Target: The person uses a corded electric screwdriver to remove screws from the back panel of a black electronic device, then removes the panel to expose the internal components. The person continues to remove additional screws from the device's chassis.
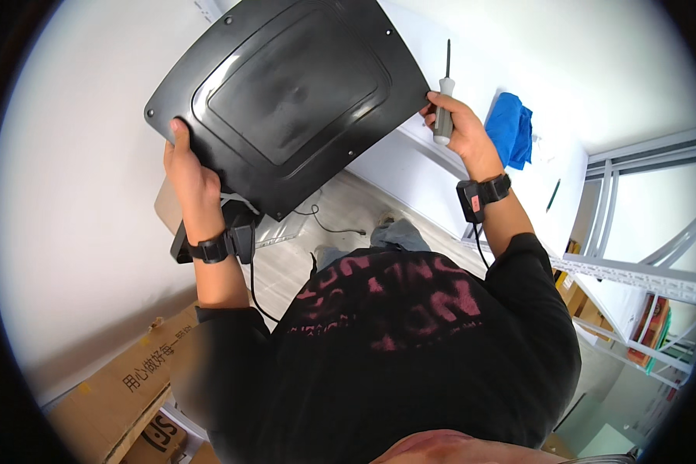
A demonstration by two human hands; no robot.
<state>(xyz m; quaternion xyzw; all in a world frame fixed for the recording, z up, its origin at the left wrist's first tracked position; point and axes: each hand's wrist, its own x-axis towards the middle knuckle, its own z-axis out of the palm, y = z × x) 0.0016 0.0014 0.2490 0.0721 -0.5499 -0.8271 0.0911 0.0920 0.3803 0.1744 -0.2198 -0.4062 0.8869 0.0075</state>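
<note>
A large glossy black plastic panel, with a raised border and screw holes at its corners, is held up in front of me, tilted. My left hand grips its lower left edge, the thumb lying on the face and the other fingers hidden behind. At the right corner, my right hand pinches the panel's edge between its fingers. That same hand also holds a screwdriver with a grey handle, its dark shaft pointing away from me.
To the right, a blue cloth and a thin dark pen-like stick lie on the white table. A metal rack stands at the far right. Cardboard boxes are at lower left. A black cable trails over the floor.
</note>
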